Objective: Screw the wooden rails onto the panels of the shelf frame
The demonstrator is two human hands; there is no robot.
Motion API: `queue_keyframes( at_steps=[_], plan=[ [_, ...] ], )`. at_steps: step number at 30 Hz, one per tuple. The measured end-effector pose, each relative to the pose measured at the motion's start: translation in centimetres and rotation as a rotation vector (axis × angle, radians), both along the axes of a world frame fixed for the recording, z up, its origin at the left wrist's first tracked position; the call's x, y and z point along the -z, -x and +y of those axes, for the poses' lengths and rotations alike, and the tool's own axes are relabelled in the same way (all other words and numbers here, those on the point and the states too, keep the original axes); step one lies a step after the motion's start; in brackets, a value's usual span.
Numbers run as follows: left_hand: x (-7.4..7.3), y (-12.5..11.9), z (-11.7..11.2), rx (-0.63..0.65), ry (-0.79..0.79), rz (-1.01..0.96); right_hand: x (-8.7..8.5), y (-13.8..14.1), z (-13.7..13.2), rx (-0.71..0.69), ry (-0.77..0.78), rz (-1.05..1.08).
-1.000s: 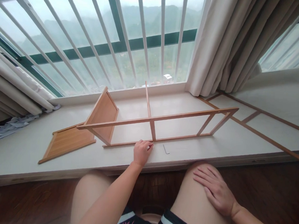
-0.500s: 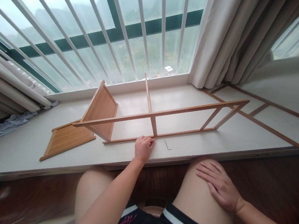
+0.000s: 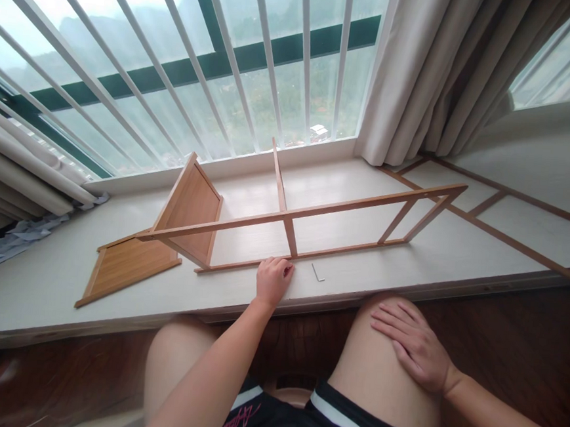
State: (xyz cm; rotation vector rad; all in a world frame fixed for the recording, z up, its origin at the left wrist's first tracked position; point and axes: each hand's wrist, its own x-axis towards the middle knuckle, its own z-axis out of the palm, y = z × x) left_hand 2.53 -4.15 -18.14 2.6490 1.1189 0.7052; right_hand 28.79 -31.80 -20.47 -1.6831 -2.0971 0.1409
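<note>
A wooden frame (image 3: 335,207) of slim bars stands on the white window ledge, with a wooden panel (image 3: 194,203) joined at its left end. My left hand (image 3: 273,280) is closed at the frame's lower rail, just left of the middle crosspiece. Its curled fingers cover part of that rail, and whether they hold it or something small is hidden. To the right of this hand a hex key (image 3: 318,273), thin and L-shaped, lies on the ledge. My right hand (image 3: 415,345) rests on my right thigh, palm down, fingers stretched out.
A second wooden panel (image 3: 132,268) lies flat on the ledge (image 3: 239,295) at the left. Another slatted wooden frame (image 3: 514,239) leans at the right. Behind are a barred window and beige curtains (image 3: 414,72). Crumpled pale material (image 3: 26,236) lies at the far left.
The whole view has shifted slightly. Both hands, the wooden frame and the hex key keep their places relative to each other.
</note>
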Motion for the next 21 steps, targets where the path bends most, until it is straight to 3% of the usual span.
queue_keyframes(
  at_steps=[21],
  plan=[
    [-0.19, -0.06, 0.15, -0.001, 0.04, 0.0, -0.13, -0.38, -0.01, -0.031, 0.046, -0.013]
  ],
)
